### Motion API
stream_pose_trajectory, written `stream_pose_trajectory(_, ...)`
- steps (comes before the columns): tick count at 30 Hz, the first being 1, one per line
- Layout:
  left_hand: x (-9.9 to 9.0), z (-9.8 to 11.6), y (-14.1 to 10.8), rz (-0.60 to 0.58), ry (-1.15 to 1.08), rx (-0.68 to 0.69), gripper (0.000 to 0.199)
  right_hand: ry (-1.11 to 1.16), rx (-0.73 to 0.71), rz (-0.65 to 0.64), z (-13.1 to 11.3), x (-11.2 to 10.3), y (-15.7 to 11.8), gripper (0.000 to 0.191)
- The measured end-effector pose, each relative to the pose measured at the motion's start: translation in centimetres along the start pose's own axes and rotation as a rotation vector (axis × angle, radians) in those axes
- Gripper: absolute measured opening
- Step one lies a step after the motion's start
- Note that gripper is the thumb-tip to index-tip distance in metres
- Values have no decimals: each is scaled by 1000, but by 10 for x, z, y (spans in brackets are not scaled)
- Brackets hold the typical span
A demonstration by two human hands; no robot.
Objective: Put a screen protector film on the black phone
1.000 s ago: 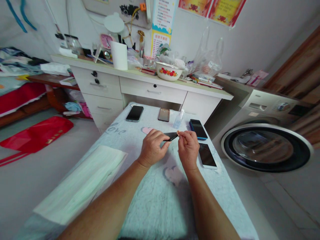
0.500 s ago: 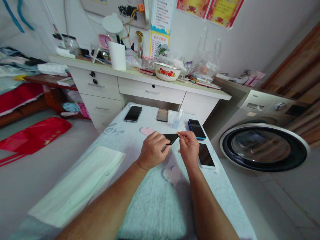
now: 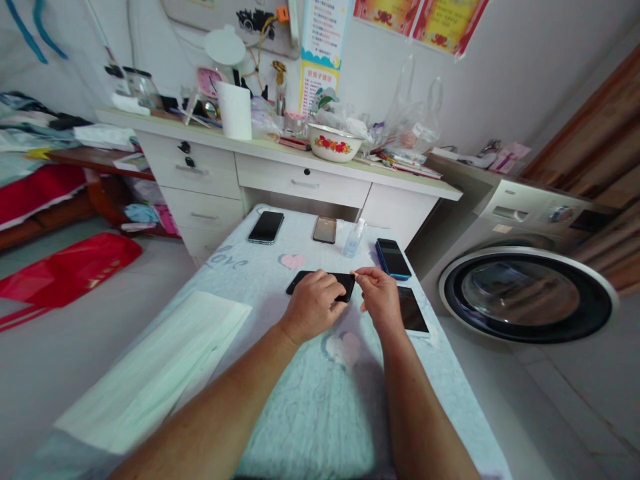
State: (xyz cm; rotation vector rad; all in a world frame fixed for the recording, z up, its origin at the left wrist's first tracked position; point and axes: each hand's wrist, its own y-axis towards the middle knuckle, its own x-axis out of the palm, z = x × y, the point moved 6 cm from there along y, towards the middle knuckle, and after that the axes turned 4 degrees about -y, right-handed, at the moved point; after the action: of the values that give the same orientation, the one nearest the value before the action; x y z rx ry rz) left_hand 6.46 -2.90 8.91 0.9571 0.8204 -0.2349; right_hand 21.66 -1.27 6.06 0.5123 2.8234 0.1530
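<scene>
A black phone (image 3: 347, 284) lies low over the cloth-covered table (image 3: 310, 413), its screen facing up. My left hand (image 3: 314, 305) is closed over its middle, fingers across the top and thumb along the near edge, so part of it is hidden. At the phone's right end, the thumb and forefinger of my right hand (image 3: 381, 297) are pinched together against the corner. A small pale tip shows there, too tiny to name. Beside my right hand lie a white-framed tablet or phone (image 3: 413, 312) and a dark phone with a blue edge (image 3: 394, 259).
Along the table's far side are another phone (image 3: 267, 227), a brownish phone case (image 3: 325, 230) and a clear spray bottle (image 3: 353, 240). A folded pale cloth (image 3: 155, 370) covers the left side. Beyond stand a white desk (image 3: 305, 179) and a washing machine (image 3: 520, 293).
The phone has gone from tilted to nearly flat, showing more of its screen. My left hand has shifted over it, and my right hand has moved slightly with its corner.
</scene>
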Motion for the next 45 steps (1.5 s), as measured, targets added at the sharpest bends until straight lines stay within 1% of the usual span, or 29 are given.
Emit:
stream_pose_trajectory(5,7,-4,-1,-43,10,-33,10,-108,35,-33,8,4,2,26)
stream_pose_trajectory(11,14,-6,-3,-72,16,-41,11,-310,18,-5,17,1,6,28)
stream_pose_trajectory(19,26,-9,-5,-152,45,-21,15,-483,-19,-71,13,8,5,17)
stream_pose_trajectory(24,31,-8,-6,-202,39,-3,12,-545,-14,-81,11,10,2,16)
stream_pose_trajectory(26,30,-8,-6,-199,38,-10,11,-576,-23,-84,12,10,2,17)
stream_pose_trajectory(28,26,-13,-5,-169,39,-38,12,-613,-50,-86,12,11,2,16)
stream_pose_trajectory(30,21,-22,-5,-123,43,-84,18,-652,-88,-78,12,10,3,16)
stream_pose_trajectory(32,16,-36,-6,-83,51,-141,25,-702,-129,-49,11,10,4,16)
stream_pose_trajectory(34,13,-50,-9,-79,70,-192,35,-758,-163,-13,10,9,5,17)
stream_pose_trajectory(36,16,-65,-13,-132,85,-264,47,-806,-179,-7,9,10,5,18)
stream_pose_trajectory(39,24,-82,-21,-295,104,-393,62,-855,-177,-43,9,14,4,19)
stream_pose_trajectory(41,28,-86,-24,-377,115,-424,69,-879,-156,-63,9,16,3,20)
stream_pose_trajectory(45,32,-87,-26,-501,102,-427,77,-920,-109,-118,11,20,1,22)
